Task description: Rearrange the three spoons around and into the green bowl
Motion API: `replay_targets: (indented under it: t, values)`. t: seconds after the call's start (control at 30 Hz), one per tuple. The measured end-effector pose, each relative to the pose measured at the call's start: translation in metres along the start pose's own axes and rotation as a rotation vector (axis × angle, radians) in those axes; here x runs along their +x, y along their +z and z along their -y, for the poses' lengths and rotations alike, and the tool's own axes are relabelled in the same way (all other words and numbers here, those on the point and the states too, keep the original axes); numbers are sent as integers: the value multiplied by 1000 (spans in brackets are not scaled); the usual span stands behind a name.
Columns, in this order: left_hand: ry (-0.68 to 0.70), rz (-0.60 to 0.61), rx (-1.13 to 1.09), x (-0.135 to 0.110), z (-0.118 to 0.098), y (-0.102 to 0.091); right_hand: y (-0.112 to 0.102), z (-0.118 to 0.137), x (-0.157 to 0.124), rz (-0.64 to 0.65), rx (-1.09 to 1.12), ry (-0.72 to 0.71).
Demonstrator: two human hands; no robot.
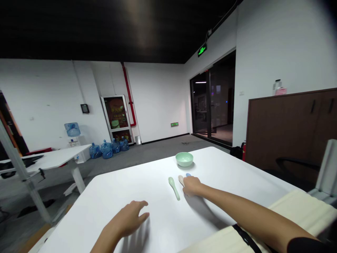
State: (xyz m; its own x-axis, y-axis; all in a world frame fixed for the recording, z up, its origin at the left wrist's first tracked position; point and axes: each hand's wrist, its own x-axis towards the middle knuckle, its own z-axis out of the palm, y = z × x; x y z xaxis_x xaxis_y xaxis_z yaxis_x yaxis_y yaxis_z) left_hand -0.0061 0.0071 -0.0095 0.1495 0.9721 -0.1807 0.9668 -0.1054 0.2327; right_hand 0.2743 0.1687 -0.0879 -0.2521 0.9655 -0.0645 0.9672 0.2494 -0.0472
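Observation:
My right hand (191, 186) reaches out over the white table (118, 189), fingers curled down on a beige spoon (180, 179) whose bowl shows at my fingertips. A blue spoon (189, 174) peeks out just behind that hand. A pale green spoon (174, 188) lies loose on the table just left of my right hand. A pale green bowl (184, 159) stands a little farther away. My left hand (130, 218) rests flat on the table near me, fingers stretched out, holding nothing.
A cream cloth (300, 211) lies at the table's near right. A brown cabinet (289, 123) and a black chair (286, 165) stand to the right. Another white desk (52, 158) is at the left, with water bottles (106, 149) by the far wall.

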Motion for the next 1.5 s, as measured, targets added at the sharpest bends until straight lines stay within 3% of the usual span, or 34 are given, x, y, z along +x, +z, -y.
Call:
replay_targets:
  t: [0.43,0.67,0.9,1.23,1.5]
  values:
    - [4,-7,11,-1,-4,-1,5,-1,3,-9,14,13]
    - [0,-4,10,1,0,2,-29,-5,2,-93,129,43]
    - [-9,-17,-3,2,1,2,-63,-31,15,-211,124,99]
    - [-10,-26,-12,3,5,5,-77,-55,32,-285,114,228]
    - [-17,-26,-17,1,4,3,-74,-67,45,-297,119,295]
